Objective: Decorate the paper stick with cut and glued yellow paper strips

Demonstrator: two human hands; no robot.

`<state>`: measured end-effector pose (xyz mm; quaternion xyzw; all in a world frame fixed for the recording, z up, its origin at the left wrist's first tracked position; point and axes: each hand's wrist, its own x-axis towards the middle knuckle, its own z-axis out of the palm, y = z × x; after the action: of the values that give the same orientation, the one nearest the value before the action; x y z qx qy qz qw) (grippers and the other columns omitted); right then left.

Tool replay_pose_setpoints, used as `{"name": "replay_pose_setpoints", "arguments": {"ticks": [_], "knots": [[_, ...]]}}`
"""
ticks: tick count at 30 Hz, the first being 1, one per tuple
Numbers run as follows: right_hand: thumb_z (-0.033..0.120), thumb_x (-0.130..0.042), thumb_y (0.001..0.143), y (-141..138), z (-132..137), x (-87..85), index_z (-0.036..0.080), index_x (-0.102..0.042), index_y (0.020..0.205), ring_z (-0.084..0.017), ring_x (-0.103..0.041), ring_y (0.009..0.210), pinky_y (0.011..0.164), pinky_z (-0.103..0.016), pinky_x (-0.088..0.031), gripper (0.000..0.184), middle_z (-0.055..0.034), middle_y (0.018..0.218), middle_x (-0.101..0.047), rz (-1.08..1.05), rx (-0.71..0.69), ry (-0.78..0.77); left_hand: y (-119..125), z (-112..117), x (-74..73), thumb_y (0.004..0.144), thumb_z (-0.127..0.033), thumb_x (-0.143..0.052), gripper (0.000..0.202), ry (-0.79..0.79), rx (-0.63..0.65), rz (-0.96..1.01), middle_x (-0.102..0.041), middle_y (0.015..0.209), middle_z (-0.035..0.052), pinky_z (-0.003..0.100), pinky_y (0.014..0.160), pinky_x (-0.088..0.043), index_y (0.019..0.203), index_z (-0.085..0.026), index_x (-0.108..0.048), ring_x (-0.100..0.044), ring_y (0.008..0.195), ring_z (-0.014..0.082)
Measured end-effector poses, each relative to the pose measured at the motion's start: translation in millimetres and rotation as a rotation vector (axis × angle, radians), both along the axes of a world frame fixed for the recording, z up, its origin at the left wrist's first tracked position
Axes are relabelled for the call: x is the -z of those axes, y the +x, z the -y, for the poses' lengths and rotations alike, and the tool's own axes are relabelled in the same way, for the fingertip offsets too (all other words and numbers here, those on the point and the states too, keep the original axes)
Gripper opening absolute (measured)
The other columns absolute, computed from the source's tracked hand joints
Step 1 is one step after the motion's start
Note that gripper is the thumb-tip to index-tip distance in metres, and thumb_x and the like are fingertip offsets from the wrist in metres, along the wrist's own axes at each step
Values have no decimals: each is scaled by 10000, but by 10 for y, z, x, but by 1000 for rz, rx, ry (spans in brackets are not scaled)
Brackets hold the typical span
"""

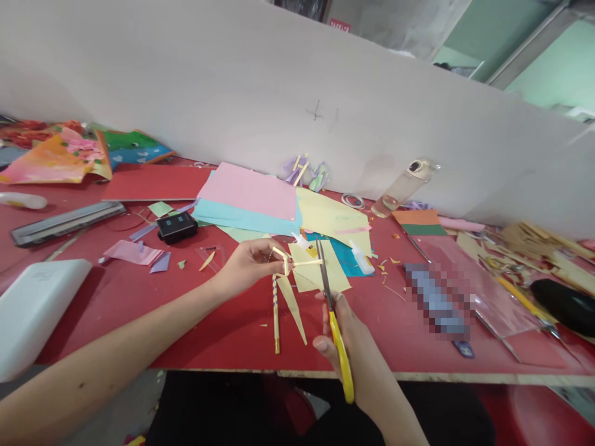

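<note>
My left hand [253, 263] pinches a small folded shape of pale yellow paper [304, 264], with one narrow strip pointing right. In my right hand [348, 334] are scissors [341, 356] with yellow handles, their blades pointing up and away. The blades meet the strip near its right end; whether they are cutting through it I cannot tell. Below my left hand lie a striped pencil [277, 322] and a tapered yellow paper piece [294, 310]. A yellow paper sheet [337, 272] is under the strip, with small white glue bottles [361, 259] close by.
Pink, blue and yellow paper sheets [253, 192] are stacked towards the wall. A clear bottle [402, 191] leans tilted at the back. At left are a black box [176, 228], a metal-edged bar [69, 222] and a white case [39, 310]. Paper scraps and a yellow-handled tool [518, 297] lie right.
</note>
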<state>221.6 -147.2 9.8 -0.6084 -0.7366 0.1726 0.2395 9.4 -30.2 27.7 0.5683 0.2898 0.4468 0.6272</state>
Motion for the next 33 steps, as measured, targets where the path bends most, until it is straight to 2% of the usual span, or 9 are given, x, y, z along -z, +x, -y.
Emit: {"name": "replay_pose_setpoints", "arguments": {"ticks": [4, 10, 15, 24, 33], "knots": [[625, -337, 891, -5, 9, 20, 161, -400, 1306, -273, -662, 825, 648, -355, -544, 626, -160, 1023, -616, 30, 16, 24, -6, 8, -11, 726, -170, -726, 84, 12, 4, -34, -689, 710, 34, 237, 660, -519, 704, -122, -660, -648, 689, 122], [635, -354, 875, 4, 1, -28, 150, -416, 1270, -294, -658, 857, 603, -339, -533, 629, -156, 988, -616, 70, 48, -19, -16, -7, 13, 725, -166, -727, 76, 34, 5, -22, -675, 694, 21, 227, 647, -520, 712, -127, -663, -642, 665, 108], [572, -408, 880, 3, 14, -61, 161, -402, 1278, -291, -655, 892, 685, -360, -541, 572, -163, 1043, -616, 58, 10, 14, -19, -11, 14, 733, -173, -725, 79, 44, 8, -24, -682, 714, 29, 242, 654, -526, 710, -130, -663, -653, 679, 120], [535, -431, 879, -12, -11, -168, 158, -391, 1232, -272, -667, 793, 656, -372, -539, 518, -152, 1016, -628, 122, 13, -50, -37, -6, -17, 732, -166, -716, 70, 35, 26, -63, -687, 708, 38, 259, 657, -526, 717, -126, -661, -655, 684, 133], [521, -425, 886, 6, 8, -172, 130, -385, 1233, -298, -664, 845, 655, -384, -533, 524, -182, 1028, -618, 175, 6, -30, -23, -10, -17, 727, -178, -723, 83, 45, 9, -61, -686, 712, 37, 250, 652, -520, 705, -134, -657, -648, 683, 126]]}}
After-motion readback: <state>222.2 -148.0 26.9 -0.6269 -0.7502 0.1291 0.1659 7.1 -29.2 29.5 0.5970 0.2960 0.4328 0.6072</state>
